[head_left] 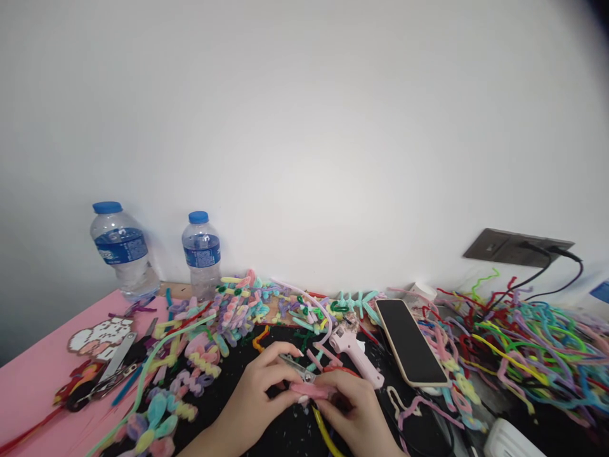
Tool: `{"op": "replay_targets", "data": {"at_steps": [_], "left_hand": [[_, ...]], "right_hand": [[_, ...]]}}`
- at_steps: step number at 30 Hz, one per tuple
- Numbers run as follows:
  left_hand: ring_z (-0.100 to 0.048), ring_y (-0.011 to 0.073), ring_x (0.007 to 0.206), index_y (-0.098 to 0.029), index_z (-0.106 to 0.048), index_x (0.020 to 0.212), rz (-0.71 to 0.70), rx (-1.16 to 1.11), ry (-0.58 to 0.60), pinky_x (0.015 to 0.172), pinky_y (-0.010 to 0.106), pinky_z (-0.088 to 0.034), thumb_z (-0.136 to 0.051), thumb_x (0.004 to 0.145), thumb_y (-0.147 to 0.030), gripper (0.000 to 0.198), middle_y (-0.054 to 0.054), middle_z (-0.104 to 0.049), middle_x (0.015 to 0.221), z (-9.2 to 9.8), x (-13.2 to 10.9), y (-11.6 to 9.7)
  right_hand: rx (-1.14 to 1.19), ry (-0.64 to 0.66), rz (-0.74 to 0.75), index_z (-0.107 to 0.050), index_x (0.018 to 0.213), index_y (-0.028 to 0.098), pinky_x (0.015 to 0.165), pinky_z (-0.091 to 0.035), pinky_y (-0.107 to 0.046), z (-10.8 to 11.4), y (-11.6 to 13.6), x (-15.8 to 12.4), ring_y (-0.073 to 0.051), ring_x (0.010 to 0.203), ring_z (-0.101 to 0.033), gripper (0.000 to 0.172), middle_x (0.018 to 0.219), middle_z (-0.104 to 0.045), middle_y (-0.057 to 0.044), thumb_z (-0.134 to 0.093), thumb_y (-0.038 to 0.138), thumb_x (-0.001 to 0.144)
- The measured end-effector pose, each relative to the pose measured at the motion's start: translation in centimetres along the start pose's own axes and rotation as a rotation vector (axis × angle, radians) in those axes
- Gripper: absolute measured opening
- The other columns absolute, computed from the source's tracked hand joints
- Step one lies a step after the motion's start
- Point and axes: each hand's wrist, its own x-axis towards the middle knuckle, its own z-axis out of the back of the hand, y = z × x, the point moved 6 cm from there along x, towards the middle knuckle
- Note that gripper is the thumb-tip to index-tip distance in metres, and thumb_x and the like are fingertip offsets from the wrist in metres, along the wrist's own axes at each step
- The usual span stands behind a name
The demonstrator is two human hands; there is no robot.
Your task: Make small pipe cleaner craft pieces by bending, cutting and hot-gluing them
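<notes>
My left hand pinches a short pink fuzzy pipe cleaner piece between thumb and index finger. At the other end of the piece, my right hand has its fingertips closed on it. Right above the pink piece are scissors, blades pointing up and left toward my left fingertips, with a red handle partly behind my right hand. Whether my right hand also grips the scissors is hard to see. A yellow pipe cleaner runs below my hands over the black mat.
A pink glue gun and a phone lie right of my hands. Finished fuzzy shapes line the back. Two water bottles stand left. Loose pipe cleaners pile up right. More scissors lie on the pink surface.
</notes>
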Motion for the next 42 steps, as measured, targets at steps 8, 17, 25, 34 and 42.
{"op": "replay_targets", "data": {"at_steps": [8,17,25,34,42], "left_hand": [[-0.061,0.0152,0.079,-0.019,-0.068,0.071,0.014,-0.03,-0.01,0.07,0.024,-0.05,-0.064,0.073,-0.015,0.006,0.007,-0.058,0.111,0.05,-0.01,0.12],[-0.062,0.0151,0.077,-0.018,-0.068,0.07,-0.005,-0.048,-0.053,0.069,0.024,-0.051,-0.065,0.071,-0.012,0.007,0.007,-0.057,0.111,0.38,-0.03,0.0],[-0.062,0.0158,0.078,-0.018,-0.069,0.068,-0.013,-0.03,-0.081,0.069,0.024,-0.051,-0.066,0.07,-0.011,0.008,0.007,-0.059,0.109,0.52,-0.02,0.04],[-0.061,0.0171,0.079,-0.019,-0.07,0.068,0.007,-0.016,-0.083,0.069,0.026,-0.052,-0.069,0.07,-0.017,0.003,0.008,-0.06,0.108,0.48,-0.05,0.41],[-0.061,0.0156,0.075,-0.018,-0.07,0.067,0.019,-0.038,-0.087,0.068,0.027,-0.051,-0.07,0.07,-0.018,0.003,0.008,-0.059,0.11,0.47,-0.1,0.67]], "right_hand": [[-0.019,-0.018,0.06,-0.068,0.078,0.019,0.063,-0.047,-0.019,0.15,0.47,-0.14,-0.015,0.067,-0.063,0.005,0.072,-0.07,-0.001,-0.063,0.017,0.076],[-0.011,-0.023,0.056,-0.068,0.077,0.018,0.063,-0.048,-0.021,0.26,0.49,0.06,-0.016,0.067,-0.063,0.008,0.071,-0.069,-0.003,-0.061,0.015,0.077],[-0.011,-0.01,0.009,-0.068,0.079,0.017,0.058,-0.045,-0.02,-0.02,0.04,-0.1,-0.015,0.063,-0.061,0.007,0.07,-0.067,-0.003,-0.061,0.018,0.077],[-0.008,-0.037,-0.013,-0.067,0.078,0.018,0.057,-0.045,-0.02,0.28,0.23,0.03,-0.015,0.063,-0.061,0.006,0.072,-0.068,-0.002,-0.062,0.018,0.075],[-0.002,-0.038,-0.041,-0.066,0.074,0.017,0.054,-0.043,-0.02,0.1,-0.25,-0.07,-0.014,0.06,-0.058,0.005,0.067,-0.066,-0.002,-0.061,0.015,0.074]]}}
